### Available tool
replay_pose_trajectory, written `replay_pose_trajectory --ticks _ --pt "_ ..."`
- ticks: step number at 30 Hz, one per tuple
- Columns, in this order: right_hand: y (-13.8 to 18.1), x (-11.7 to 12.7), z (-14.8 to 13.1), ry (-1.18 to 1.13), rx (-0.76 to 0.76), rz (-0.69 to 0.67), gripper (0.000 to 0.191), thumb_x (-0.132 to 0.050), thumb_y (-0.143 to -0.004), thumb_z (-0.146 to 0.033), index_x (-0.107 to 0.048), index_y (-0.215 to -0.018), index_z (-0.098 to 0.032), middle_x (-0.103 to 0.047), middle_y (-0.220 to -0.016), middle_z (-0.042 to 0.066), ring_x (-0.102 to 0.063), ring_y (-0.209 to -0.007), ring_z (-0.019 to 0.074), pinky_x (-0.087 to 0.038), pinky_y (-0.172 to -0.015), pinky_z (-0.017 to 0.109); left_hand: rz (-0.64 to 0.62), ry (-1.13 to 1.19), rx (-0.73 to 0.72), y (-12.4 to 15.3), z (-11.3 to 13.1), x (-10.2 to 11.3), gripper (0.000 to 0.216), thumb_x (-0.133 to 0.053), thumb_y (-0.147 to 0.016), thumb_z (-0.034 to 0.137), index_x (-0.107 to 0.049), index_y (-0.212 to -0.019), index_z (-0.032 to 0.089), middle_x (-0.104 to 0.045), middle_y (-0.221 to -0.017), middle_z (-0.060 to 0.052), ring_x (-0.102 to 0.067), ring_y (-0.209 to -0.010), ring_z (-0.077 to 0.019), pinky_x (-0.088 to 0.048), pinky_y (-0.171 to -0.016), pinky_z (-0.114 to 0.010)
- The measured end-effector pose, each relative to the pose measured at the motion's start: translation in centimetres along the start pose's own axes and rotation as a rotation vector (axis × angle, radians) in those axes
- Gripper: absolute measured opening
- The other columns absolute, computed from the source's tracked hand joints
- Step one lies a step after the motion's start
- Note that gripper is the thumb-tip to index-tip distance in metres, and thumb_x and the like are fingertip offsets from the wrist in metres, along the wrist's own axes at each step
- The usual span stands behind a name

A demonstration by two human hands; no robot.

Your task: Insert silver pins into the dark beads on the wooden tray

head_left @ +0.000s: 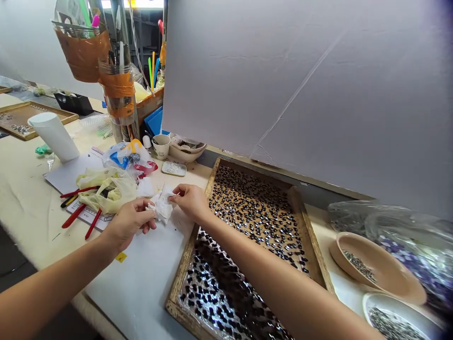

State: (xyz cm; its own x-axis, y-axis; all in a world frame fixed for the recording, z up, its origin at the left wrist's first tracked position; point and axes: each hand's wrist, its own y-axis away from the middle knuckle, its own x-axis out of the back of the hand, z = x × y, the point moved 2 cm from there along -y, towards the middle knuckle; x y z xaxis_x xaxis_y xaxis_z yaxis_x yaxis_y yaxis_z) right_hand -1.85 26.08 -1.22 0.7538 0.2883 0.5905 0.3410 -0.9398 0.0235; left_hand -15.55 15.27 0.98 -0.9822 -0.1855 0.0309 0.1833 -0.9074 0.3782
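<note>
A crumpled white tissue (pixel 161 205) is pinched between both hands above the white sheet (pixel 141 274) on the table. My left hand (pixel 129 223) grips its lower left edge with closed fingers. My right hand (pixel 190 199) grips its upper right corner, the forearm crossing over a wooden-framed tray (pixel 311 236) covered with several small dark beads on a shiny surface.
Red-handled tools (pixel 79 212) and a yellowish plastic bag (pixel 108 189) lie to the left. A white paper cup (pixel 54 137), a small cup (pixel 162 145) and a little dish (pixel 174 168) stand behind. Bowls of tiny beads (pixel 375 269) sit at right. A white board (pixel 300 85) stands behind the tray.
</note>
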Motion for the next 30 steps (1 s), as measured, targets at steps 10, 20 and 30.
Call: replay_pose_trajectory --ticks 10,20,30 --pt "2.1 0.2 -0.5 -0.773 -0.262 -0.301 0.013 -0.060 -0.064 -0.020 -0.047 -0.068 -0.019 -0.057 -0.066 -0.001 -0.056 -0.060 0.0120 -0.050 -0.062 0.029 -0.096 0.004 0.032 0.2 0.4 -0.5 0.015 -0.062 -0.063 0.025 -0.057 -0.071 0.015 -0.056 -0.047 0.002 -0.046 -0.044 -0.0071 -0.033 -0.043 -0.018" --pt "3.4 -0.9 -1.6 -1.212 -0.403 -0.360 0.009 -0.049 -0.068 -0.013 -0.056 -0.072 -0.016 -0.059 -0.062 0.001 -0.054 -0.056 0.0121 -0.048 -0.060 0.025 -0.185 0.060 0.083 0.3 -0.2 0.1 0.011 -0.060 -0.067 0.026 -0.056 -0.067 0.015 -0.053 -0.046 0.003 -0.043 -0.041 -0.0056 -0.026 -0.038 -0.017" --pt "3.4 -0.4 -1.8 -1.294 -0.416 -0.329 0.017 -0.046 -0.072 -0.006 -0.062 -0.076 -0.010 -0.064 -0.066 0.004 -0.057 -0.057 0.0125 -0.049 -0.056 0.025 -0.159 0.131 0.168 1.0 0.1 0.2 0.015 -0.061 -0.062 0.025 -0.055 -0.070 0.014 -0.051 -0.055 0.004 -0.042 -0.040 -0.0030 -0.023 -0.035 -0.015"
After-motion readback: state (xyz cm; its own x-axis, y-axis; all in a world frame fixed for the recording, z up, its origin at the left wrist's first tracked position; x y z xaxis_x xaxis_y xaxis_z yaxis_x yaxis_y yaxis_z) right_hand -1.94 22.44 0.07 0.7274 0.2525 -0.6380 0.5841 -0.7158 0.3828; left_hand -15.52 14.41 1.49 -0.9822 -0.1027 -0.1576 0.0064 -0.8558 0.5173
